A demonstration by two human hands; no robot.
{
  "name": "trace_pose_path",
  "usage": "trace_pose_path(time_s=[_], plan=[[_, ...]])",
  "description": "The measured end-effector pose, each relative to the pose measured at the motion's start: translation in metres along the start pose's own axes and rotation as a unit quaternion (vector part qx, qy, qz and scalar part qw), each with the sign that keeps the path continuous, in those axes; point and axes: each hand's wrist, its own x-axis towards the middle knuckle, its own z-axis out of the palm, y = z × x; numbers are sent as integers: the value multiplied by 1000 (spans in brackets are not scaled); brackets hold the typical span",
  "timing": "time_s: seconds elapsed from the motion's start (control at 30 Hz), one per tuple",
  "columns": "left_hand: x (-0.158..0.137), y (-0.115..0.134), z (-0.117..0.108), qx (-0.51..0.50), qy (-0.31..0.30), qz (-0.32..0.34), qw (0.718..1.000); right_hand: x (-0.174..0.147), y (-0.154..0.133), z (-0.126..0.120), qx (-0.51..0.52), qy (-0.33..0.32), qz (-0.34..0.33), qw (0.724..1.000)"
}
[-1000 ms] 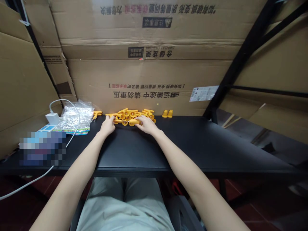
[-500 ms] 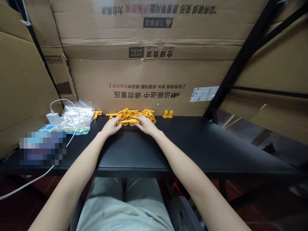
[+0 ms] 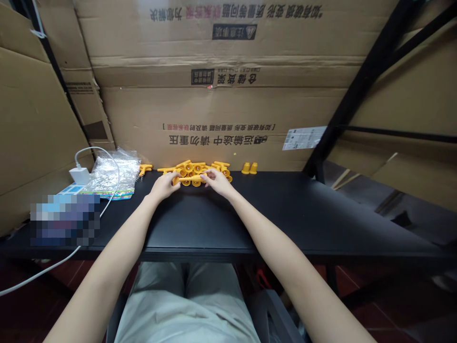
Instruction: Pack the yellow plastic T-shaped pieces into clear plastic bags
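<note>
A slim yellow plastic piece (image 3: 191,179) with a wider part at its left end lies level between my hands; its exact kind cannot be made out. My left hand (image 3: 164,186) is closed around its left end, partly hiding it. My right hand (image 3: 218,183) pinches the right end between thumb and fingers. Right behind and below sits a heap of yellow plastic parts (image 3: 197,168), several of them cup-shaped with dark centres and others stick-like. Both hands are close against this heap at the back of the black table (image 3: 200,224).
Two yellow cup-shaped parts (image 3: 249,168) stand at the back, right of the heap. A yellow part (image 3: 145,168) lies beside a clear plastic bag (image 3: 117,171) on the left. Near it are a white charger (image 3: 80,176) with a cable and a blurred-out item (image 3: 64,219). Cardboard (image 3: 221,105) walls the back.
My right hand has shifted slightly and now grips with its fingertips. The held yellow piece shows slimmer at its right side than before. My left hand stays almost in place.
</note>
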Motion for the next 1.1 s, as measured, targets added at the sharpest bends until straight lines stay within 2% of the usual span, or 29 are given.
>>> trace_pose_path(time_s=[0.17, 0.37, 0.53, 0.63, 0.73, 0.93, 1.1], plan=[[-1, -1, -2, 2, -6, -8, 1000, -4, -5, -9, 80, -87, 31, 992], [-2, -1, -3, -15, 28, 27, 999, -10, -16, -17, 93, -113, 57, 988], [-2, 1, 2, -30, 64, 58, 996, -10, -24, -12, 67, -72, 134, 986], [-1, 0, 6, -35, 78, 68, 994, -10, -26, -9, 39, -47, 153, 986], [0, -1, 6, -29, 78, 62, 995, -10, -26, -11, 32, -52, 136, 989], [0, -3, 5, -28, 82, 56, 995, -11, -25, -21, 57, -86, 8, 995], [0, -1, 6, -42, 111, 87, 989, -10, -25, -17, 47, -81, 40, 995]])
